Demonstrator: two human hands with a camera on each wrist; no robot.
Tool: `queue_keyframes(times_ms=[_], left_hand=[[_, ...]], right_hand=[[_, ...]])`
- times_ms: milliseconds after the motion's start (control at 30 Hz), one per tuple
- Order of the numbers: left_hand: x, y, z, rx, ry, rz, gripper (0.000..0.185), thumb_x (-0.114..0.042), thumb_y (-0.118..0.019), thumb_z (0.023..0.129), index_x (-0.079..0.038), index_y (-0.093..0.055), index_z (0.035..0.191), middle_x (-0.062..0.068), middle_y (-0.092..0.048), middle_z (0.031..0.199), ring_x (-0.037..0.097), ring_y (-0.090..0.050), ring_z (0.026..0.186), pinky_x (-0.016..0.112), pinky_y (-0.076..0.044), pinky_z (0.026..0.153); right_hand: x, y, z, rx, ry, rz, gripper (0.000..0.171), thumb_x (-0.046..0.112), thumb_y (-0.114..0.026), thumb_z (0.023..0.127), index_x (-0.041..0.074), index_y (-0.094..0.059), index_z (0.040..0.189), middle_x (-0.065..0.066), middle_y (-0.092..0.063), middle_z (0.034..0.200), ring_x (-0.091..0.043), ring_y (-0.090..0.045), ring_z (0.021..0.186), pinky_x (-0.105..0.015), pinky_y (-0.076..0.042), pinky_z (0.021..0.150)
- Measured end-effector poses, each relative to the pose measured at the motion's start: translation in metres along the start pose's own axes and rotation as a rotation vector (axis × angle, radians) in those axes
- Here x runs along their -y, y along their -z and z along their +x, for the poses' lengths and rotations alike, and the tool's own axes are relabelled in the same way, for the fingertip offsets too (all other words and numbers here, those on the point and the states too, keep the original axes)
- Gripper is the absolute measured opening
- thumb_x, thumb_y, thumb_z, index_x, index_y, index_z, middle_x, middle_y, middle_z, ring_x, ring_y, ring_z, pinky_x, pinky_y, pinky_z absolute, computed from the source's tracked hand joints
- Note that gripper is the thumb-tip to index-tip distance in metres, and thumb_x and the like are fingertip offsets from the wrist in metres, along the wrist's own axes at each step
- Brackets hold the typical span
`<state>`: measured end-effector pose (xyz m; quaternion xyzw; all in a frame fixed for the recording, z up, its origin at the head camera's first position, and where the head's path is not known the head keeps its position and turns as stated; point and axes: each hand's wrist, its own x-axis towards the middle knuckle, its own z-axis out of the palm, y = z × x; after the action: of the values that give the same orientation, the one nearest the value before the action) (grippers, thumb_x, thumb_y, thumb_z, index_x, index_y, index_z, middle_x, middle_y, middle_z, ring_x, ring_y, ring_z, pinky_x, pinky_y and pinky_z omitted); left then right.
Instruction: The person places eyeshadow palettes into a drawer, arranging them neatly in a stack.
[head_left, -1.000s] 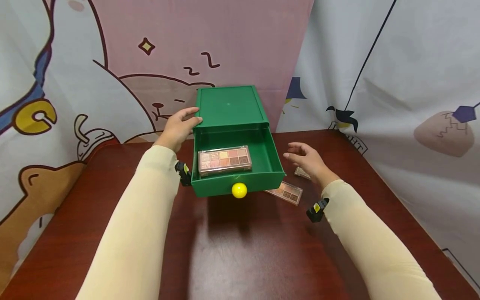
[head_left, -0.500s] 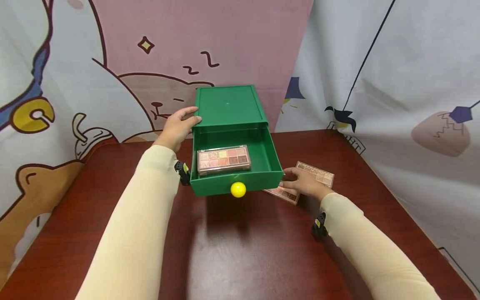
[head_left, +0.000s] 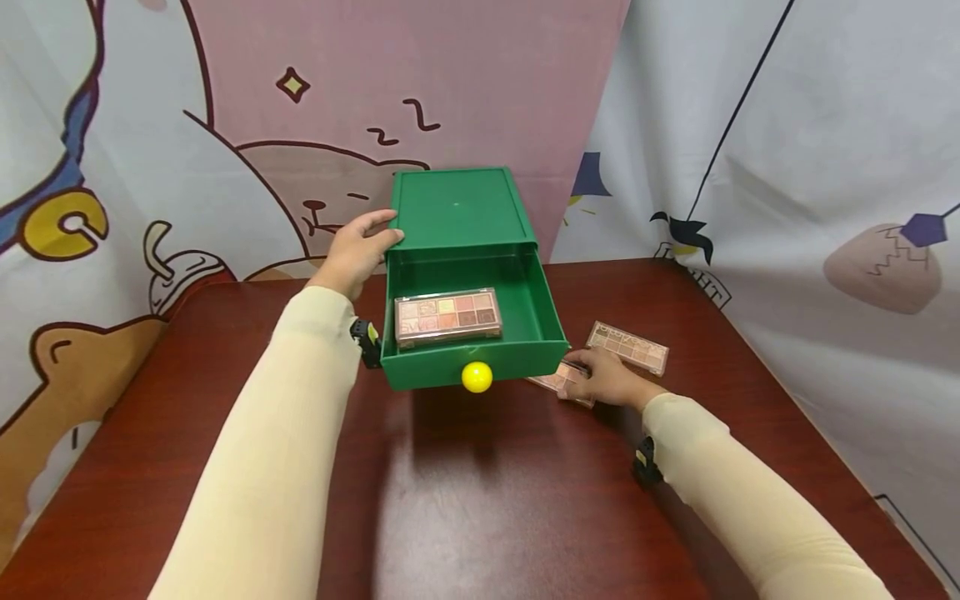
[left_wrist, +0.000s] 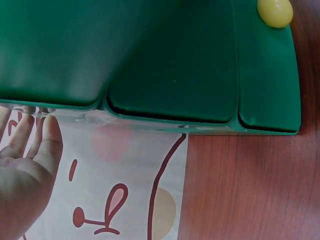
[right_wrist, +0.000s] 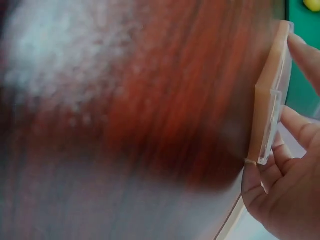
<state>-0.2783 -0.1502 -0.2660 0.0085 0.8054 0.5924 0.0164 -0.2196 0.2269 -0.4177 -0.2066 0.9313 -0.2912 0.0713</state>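
Observation:
A green drawer box (head_left: 461, 204) stands at the table's back with its drawer (head_left: 525, 358) pulled out. My left hand (head_left: 356, 254) rests its fingertips against the box's left side; in the left wrist view its fingers (left_wrist: 50, 137) look fairly straight. An eyeshadow palette (head_left: 448, 318) lies in the left part of the drawer. Just right of the drawer, my right hand (head_left: 615, 382) holds a second eyeshadow palette (head_left: 553, 377) by its edges, thumb on the near side and fingers across the far side. That palette (right_wrist: 265, 122) appears edge-on in the right wrist view, partly covered by fingers.
Farther right on the brown table (head_left: 450, 508) lies a third eyeshadow palette (head_left: 630, 347), behind my right hand. A yellow knob (head_left: 477, 377) sticks out from the drawer front. Printed cloth (head_left: 510, 83) hangs behind the table and along its right side.
My right hand has come down and leftward onto the palette beside the drawer and taken hold of it, uncovering the third palette. The left hand has stayed against the box.

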Motion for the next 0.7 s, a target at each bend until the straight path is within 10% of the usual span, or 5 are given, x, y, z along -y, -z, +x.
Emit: queue_keyframes(times_ms=[700], left_hand=[[0.0, -0.001, 0.0, -0.005, 0.001, -0.01, 0.049, -0.026, -0.056, 0.098, -0.023, -0.045, 0.146, 0.002, -0.037, 0.152, 0.022, -0.04, 0.134, 0.04, -0.039, 0.107]], right_hand=[[0.009, -0.003, -0.009, -0.078, -0.103, -0.139, 0.061, 0.025, -0.08, 0.073, -0.004, -0.06, 0.123, -0.02, -0.058, 0.105, -0.035, -0.048, 0.1, -0.05, -0.041, 0.086]])
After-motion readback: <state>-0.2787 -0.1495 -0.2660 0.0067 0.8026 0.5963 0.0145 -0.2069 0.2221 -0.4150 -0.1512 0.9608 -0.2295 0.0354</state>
